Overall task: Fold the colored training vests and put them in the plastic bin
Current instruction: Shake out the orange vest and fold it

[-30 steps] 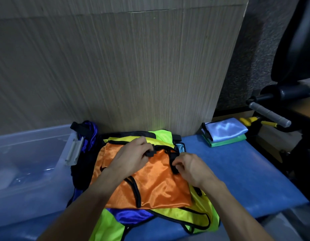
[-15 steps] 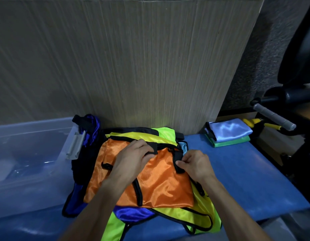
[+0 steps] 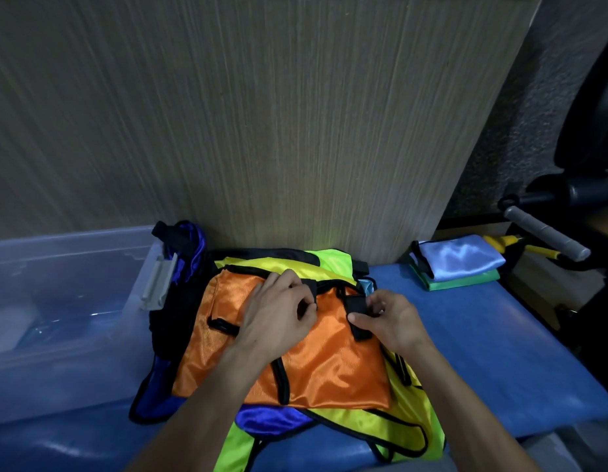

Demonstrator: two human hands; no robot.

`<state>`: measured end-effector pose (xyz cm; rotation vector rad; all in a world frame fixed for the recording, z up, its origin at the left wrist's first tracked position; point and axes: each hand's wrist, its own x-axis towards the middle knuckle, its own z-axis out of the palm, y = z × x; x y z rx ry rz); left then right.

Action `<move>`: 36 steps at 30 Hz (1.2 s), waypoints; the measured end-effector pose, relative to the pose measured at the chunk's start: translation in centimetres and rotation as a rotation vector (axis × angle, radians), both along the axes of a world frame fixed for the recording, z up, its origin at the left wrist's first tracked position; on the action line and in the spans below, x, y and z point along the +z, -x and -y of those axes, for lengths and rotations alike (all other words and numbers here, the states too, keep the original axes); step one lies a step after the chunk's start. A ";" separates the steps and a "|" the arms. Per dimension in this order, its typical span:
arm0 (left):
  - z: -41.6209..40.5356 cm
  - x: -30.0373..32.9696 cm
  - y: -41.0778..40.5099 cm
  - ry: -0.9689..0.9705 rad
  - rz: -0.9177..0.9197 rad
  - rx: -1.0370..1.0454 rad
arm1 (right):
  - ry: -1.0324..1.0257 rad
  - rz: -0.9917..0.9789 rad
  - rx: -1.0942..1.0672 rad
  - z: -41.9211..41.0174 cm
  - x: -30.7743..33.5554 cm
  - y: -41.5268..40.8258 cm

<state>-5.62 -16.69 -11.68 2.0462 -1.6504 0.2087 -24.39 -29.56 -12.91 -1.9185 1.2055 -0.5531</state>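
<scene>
One head-worn wide-angle camera looks forward and down from the person's own standpoint, close over the blue tabletop point(image 3: 500, 352). Both forearms enter from the bottom edge, and the left hand point(image 3: 278, 315) and right hand point(image 3: 391, 321) sit near the middle. A wood-grain panel point(image 3: 261, 114) fills the upper half, straight ahead. The clear plastic bin point(image 3: 57, 301) lies at the left edge, and lines bend toward the borders.

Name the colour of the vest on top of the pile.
Orange vest with black trim, seen in the head view.
</scene>
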 end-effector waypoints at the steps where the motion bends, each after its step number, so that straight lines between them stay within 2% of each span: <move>1: 0.0 -0.1 0.1 -0.010 -0.022 0.001 | -0.005 0.027 0.008 -0.1 0.2 0.0; 7: -0.7 -0.3 0.2 -0.055 0.037 -0.014 | -0.067 0.107 0.114 -0.2 0.4 -0.9; 17: -2.3 0.1 2.8 -0.190 0.081 -0.036 | -0.226 0.285 0.108 -0.2 2.6 0.6; 23: -0.5 -0.6 5.7 -0.284 0.104 -0.169 | -0.337 0.333 -0.058 0.6 3.7 3.9; 29: -1.1 -1.0 4.4 -0.285 0.134 -0.236 | -0.362 0.366 -0.072 -1.0 4.4 0.3; 32: -1.2 -0.4 3.7 -0.265 0.078 -0.287 | -0.201 0.240 -0.071 -2.2 5.2 -2.9; 34: -1.6 0.6 2.2 -0.236 -0.083 -0.309 | -0.084 0.084 -0.045 -3.5 5.9 -5.1; 36: -2.4 1.6 -0.2 -0.113 -0.292 -0.283 | -0.022 -0.093 -0.012 -4.9 6.6 -7.1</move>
